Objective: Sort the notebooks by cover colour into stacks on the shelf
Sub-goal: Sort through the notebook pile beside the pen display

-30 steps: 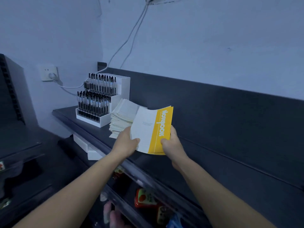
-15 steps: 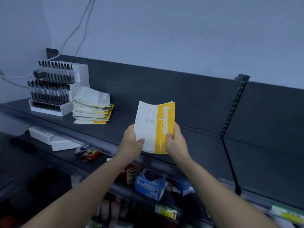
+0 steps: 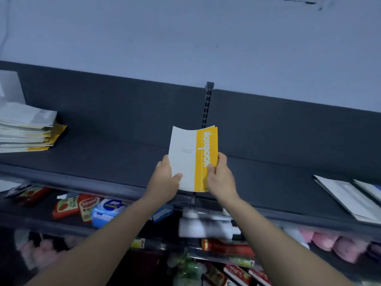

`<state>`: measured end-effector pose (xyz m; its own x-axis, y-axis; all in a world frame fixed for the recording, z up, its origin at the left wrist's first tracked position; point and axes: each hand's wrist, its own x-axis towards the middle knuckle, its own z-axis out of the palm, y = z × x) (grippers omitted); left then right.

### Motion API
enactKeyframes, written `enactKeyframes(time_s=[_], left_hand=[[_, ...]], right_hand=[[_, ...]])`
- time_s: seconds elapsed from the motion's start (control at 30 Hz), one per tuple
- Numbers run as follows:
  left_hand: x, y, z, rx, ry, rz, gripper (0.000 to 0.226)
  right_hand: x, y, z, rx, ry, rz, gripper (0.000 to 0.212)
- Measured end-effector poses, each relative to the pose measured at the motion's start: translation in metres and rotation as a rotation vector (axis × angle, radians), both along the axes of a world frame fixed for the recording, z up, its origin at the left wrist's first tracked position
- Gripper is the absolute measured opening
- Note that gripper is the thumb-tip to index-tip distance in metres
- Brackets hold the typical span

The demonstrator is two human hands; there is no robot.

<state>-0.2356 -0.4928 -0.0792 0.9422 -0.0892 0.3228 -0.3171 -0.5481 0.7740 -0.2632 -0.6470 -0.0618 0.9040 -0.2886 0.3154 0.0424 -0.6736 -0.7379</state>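
Head view shows the yellow-and-white notebook [image 3: 192, 159] held upright over the middle of the shelf [image 3: 103, 159], left hand [image 3: 165, 183] and right hand [image 3: 221, 179] each pinching a lower edge; its limp top may fold, or a slackened pinch may drop it past the shelf front onto the packaged goods [image 3: 88, 207] below.

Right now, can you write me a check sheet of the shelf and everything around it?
Surface: dark shelf with a back panel.
Job's things: yellow-and-white notebook held above it; untidy stack far left; flat notebooks far right.
Clutter: packaged goods on lower shelves.
Hands: left hand and right hand grip the notebook's sides.
Cables: faint line on the wall far left; cannot tell.
Surroundings: slotted post behind.
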Motion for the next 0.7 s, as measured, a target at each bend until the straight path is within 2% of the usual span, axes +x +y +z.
enactKeyframes(time_s=[0.33, 0.7], left_hand=[[-0.034, -0.154, 0.009, 0.112, 0.050, -0.097, 0.028], [-0.011, -0.273, 0.000, 0.281, 0.135, -0.304, 0.041]], right_hand=[[-0.053, -0.152, 0.009, -0.056, 0.052, -0.152, 0.036], [-0.047, -0.277, -0.004, -0.128, 0.210, -0.294, 0.026]])
